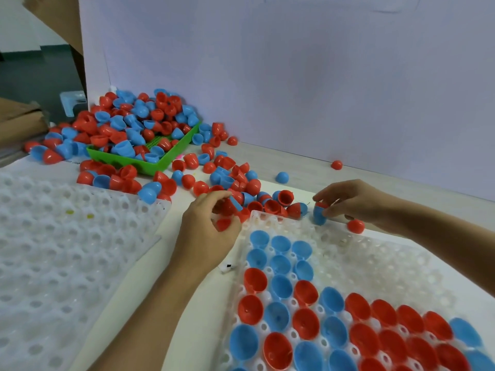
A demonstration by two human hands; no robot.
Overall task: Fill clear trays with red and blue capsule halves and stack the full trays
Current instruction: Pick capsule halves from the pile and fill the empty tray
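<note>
**Both hands gather capsule halves at the far edge of the part-filled tray**

The clear plastic tray with round pockets (375, 253) lies at about five o'clock in the view. Its nearer rows hold red and blue plastic capsule halves (308, 322), open side up; its far pockets are bare.

The left hand (211, 231), near the centre of the view, has its fingers curled round several red halves, with a blue one wedged between the fingers and thumb. It sits just beside the tray's far left corner.

The right hand (353, 202), at about three o'clock, pinches a joined red-and-blue capsule piece (319, 214) between thumb and fingertips, just above the tray's far edge. A loose red half (356, 226) lies on the table beneath the wrist.

A heap of loose red and blue halves (235, 183) spreads across the pale tabletop (294, 159) from the hands toward eleven o'clock, where a green plastic basket (150, 163) overflows with more. A stack of bare clear trays (67, 236) lies at nine o'clock. A lilac board (294, 76) stands behind the table.
</note>
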